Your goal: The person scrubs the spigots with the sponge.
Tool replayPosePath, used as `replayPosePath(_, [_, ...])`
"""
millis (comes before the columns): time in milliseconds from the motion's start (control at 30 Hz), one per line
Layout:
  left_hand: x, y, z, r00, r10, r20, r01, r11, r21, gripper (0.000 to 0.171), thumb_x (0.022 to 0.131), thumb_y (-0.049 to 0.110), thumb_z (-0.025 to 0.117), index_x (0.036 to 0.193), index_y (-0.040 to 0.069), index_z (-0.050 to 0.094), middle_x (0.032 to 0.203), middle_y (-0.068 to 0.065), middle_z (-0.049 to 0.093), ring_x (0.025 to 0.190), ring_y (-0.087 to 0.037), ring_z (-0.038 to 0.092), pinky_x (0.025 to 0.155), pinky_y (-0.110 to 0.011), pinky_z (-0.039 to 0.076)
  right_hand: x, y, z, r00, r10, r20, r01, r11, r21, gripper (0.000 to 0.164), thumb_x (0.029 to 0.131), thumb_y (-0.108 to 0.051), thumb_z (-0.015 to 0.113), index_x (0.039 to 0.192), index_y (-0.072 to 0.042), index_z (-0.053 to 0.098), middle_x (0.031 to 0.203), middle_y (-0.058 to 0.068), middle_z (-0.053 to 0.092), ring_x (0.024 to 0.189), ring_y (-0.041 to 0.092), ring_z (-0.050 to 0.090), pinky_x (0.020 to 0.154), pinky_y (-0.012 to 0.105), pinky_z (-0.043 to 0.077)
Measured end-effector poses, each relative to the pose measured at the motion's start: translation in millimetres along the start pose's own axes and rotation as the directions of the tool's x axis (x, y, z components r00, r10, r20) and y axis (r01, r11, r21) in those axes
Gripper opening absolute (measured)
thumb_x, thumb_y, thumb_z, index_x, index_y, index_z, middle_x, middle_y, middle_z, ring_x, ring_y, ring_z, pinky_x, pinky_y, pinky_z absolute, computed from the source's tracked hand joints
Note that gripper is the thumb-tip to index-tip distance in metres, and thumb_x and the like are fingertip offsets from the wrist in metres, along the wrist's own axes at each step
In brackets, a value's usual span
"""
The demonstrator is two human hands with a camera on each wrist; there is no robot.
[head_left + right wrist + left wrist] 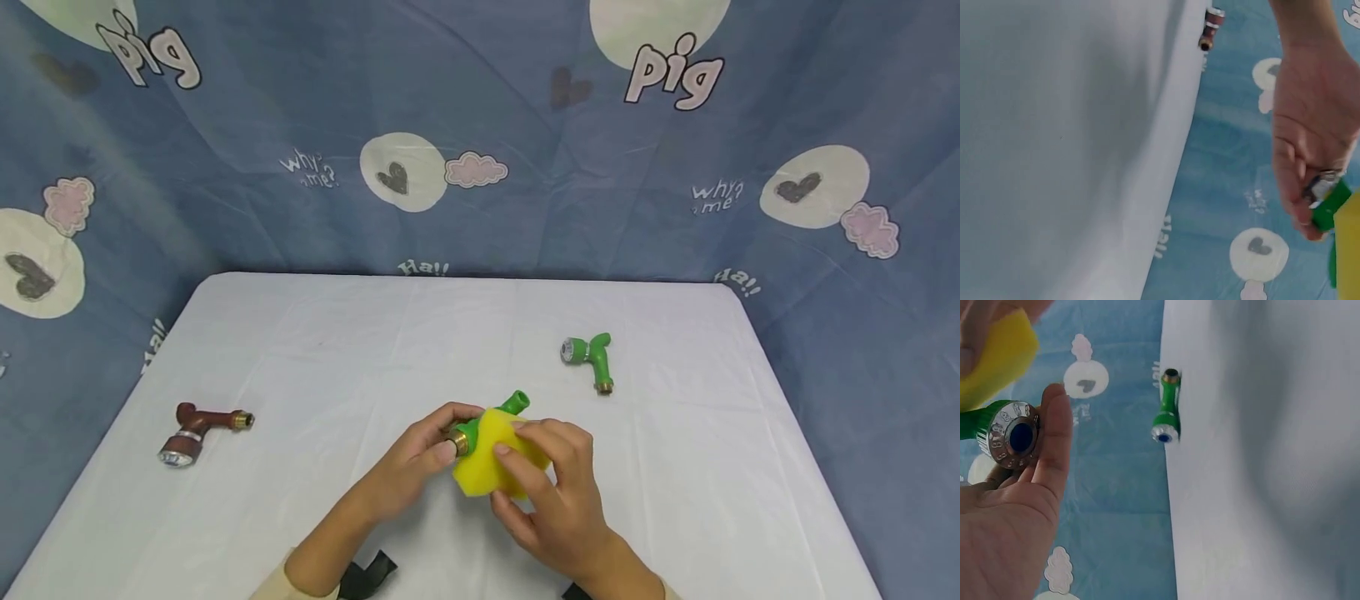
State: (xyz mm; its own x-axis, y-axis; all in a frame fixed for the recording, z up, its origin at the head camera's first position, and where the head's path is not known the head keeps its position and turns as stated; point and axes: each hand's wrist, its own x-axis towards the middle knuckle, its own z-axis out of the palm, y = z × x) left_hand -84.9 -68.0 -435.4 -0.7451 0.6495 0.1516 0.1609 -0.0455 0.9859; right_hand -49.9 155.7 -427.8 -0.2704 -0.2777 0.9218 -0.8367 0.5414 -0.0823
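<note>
My left hand (pixel 412 462) holds a green spray nozzle (pixel 514 402) with a brass end, above the white table. A yellow sponge (pixel 483 471) lies against the nozzle's side, pinched by the fingers and thumb of my right hand (pixel 566 508). The sponge covers part of the nozzle in the head view. In the left wrist view, the held nozzle's silver dial face (pixel 1007 434) with a blue centre points toward the camera. The right wrist view shows the sponge (pixel 1349 250) only at its edge, and my left hand (pixel 1313 119) beyond it.
A second green spray nozzle (pixel 596 360) lies at the back right of the white table (pixel 337 350). On the left lies a brown one (pixel 197 431) with a silver face. A blue patterned cloth (pixel 480 225) hangs behind. A black strap (pixel 367 575) shows by the left wrist.
</note>
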Motion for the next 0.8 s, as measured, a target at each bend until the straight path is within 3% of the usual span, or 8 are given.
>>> replayPosePath(267, [-0.2,3.7,5.0,0.999,0.026,0.030,-0.024,0.997,-0.069,0.053,0.111,0.040,0.042,0.144,0.000,0.048,0.132,-0.017,0.061,0.115,-0.029,0.063,0.101,-0.035,0.053,0,7,1,1.000,-0.018,-0.023,0.017,0.999,-0.044,0.017,0.100,-0.017,0.061,0.109,-0.004,0.064,0.114,0.024,0.057,0.099,0.037,0.052,0.086,0.041,0.041])
replayPosePath(567, [-1.4,6.0,2.9,0.999,0.044,0.022,-0.042,0.995,-0.090,0.053,0.109,0.038,0.044,0.146,-0.001,0.045,0.132,-0.019,0.060,0.116,-0.028,0.062,0.098,-0.034,0.054,-8,14,-1,0.998,0.060,0.021,-0.059,0.996,-0.062,0.019,0.101,-0.019,0.057,0.110,-0.004,0.067,0.117,0.024,0.058,0.102,0.038,0.051,0.090,0.040,0.040])
replayPosePath(800, [-2.7,7.7,1.5,0.998,0.062,0.009,-0.061,0.994,-0.096,0.053,0.109,0.035,0.045,0.147,-0.003,0.045,0.133,-0.021,0.060,0.117,-0.029,0.064,0.100,-0.037,0.054,-16,22,-3,0.998,0.057,0.030,-0.053,0.992,-0.118,0.019,0.101,-0.018,0.058,0.110,-0.007,0.069,0.116,0.023,0.059,0.102,0.039,0.053,0.087,0.042,0.038])
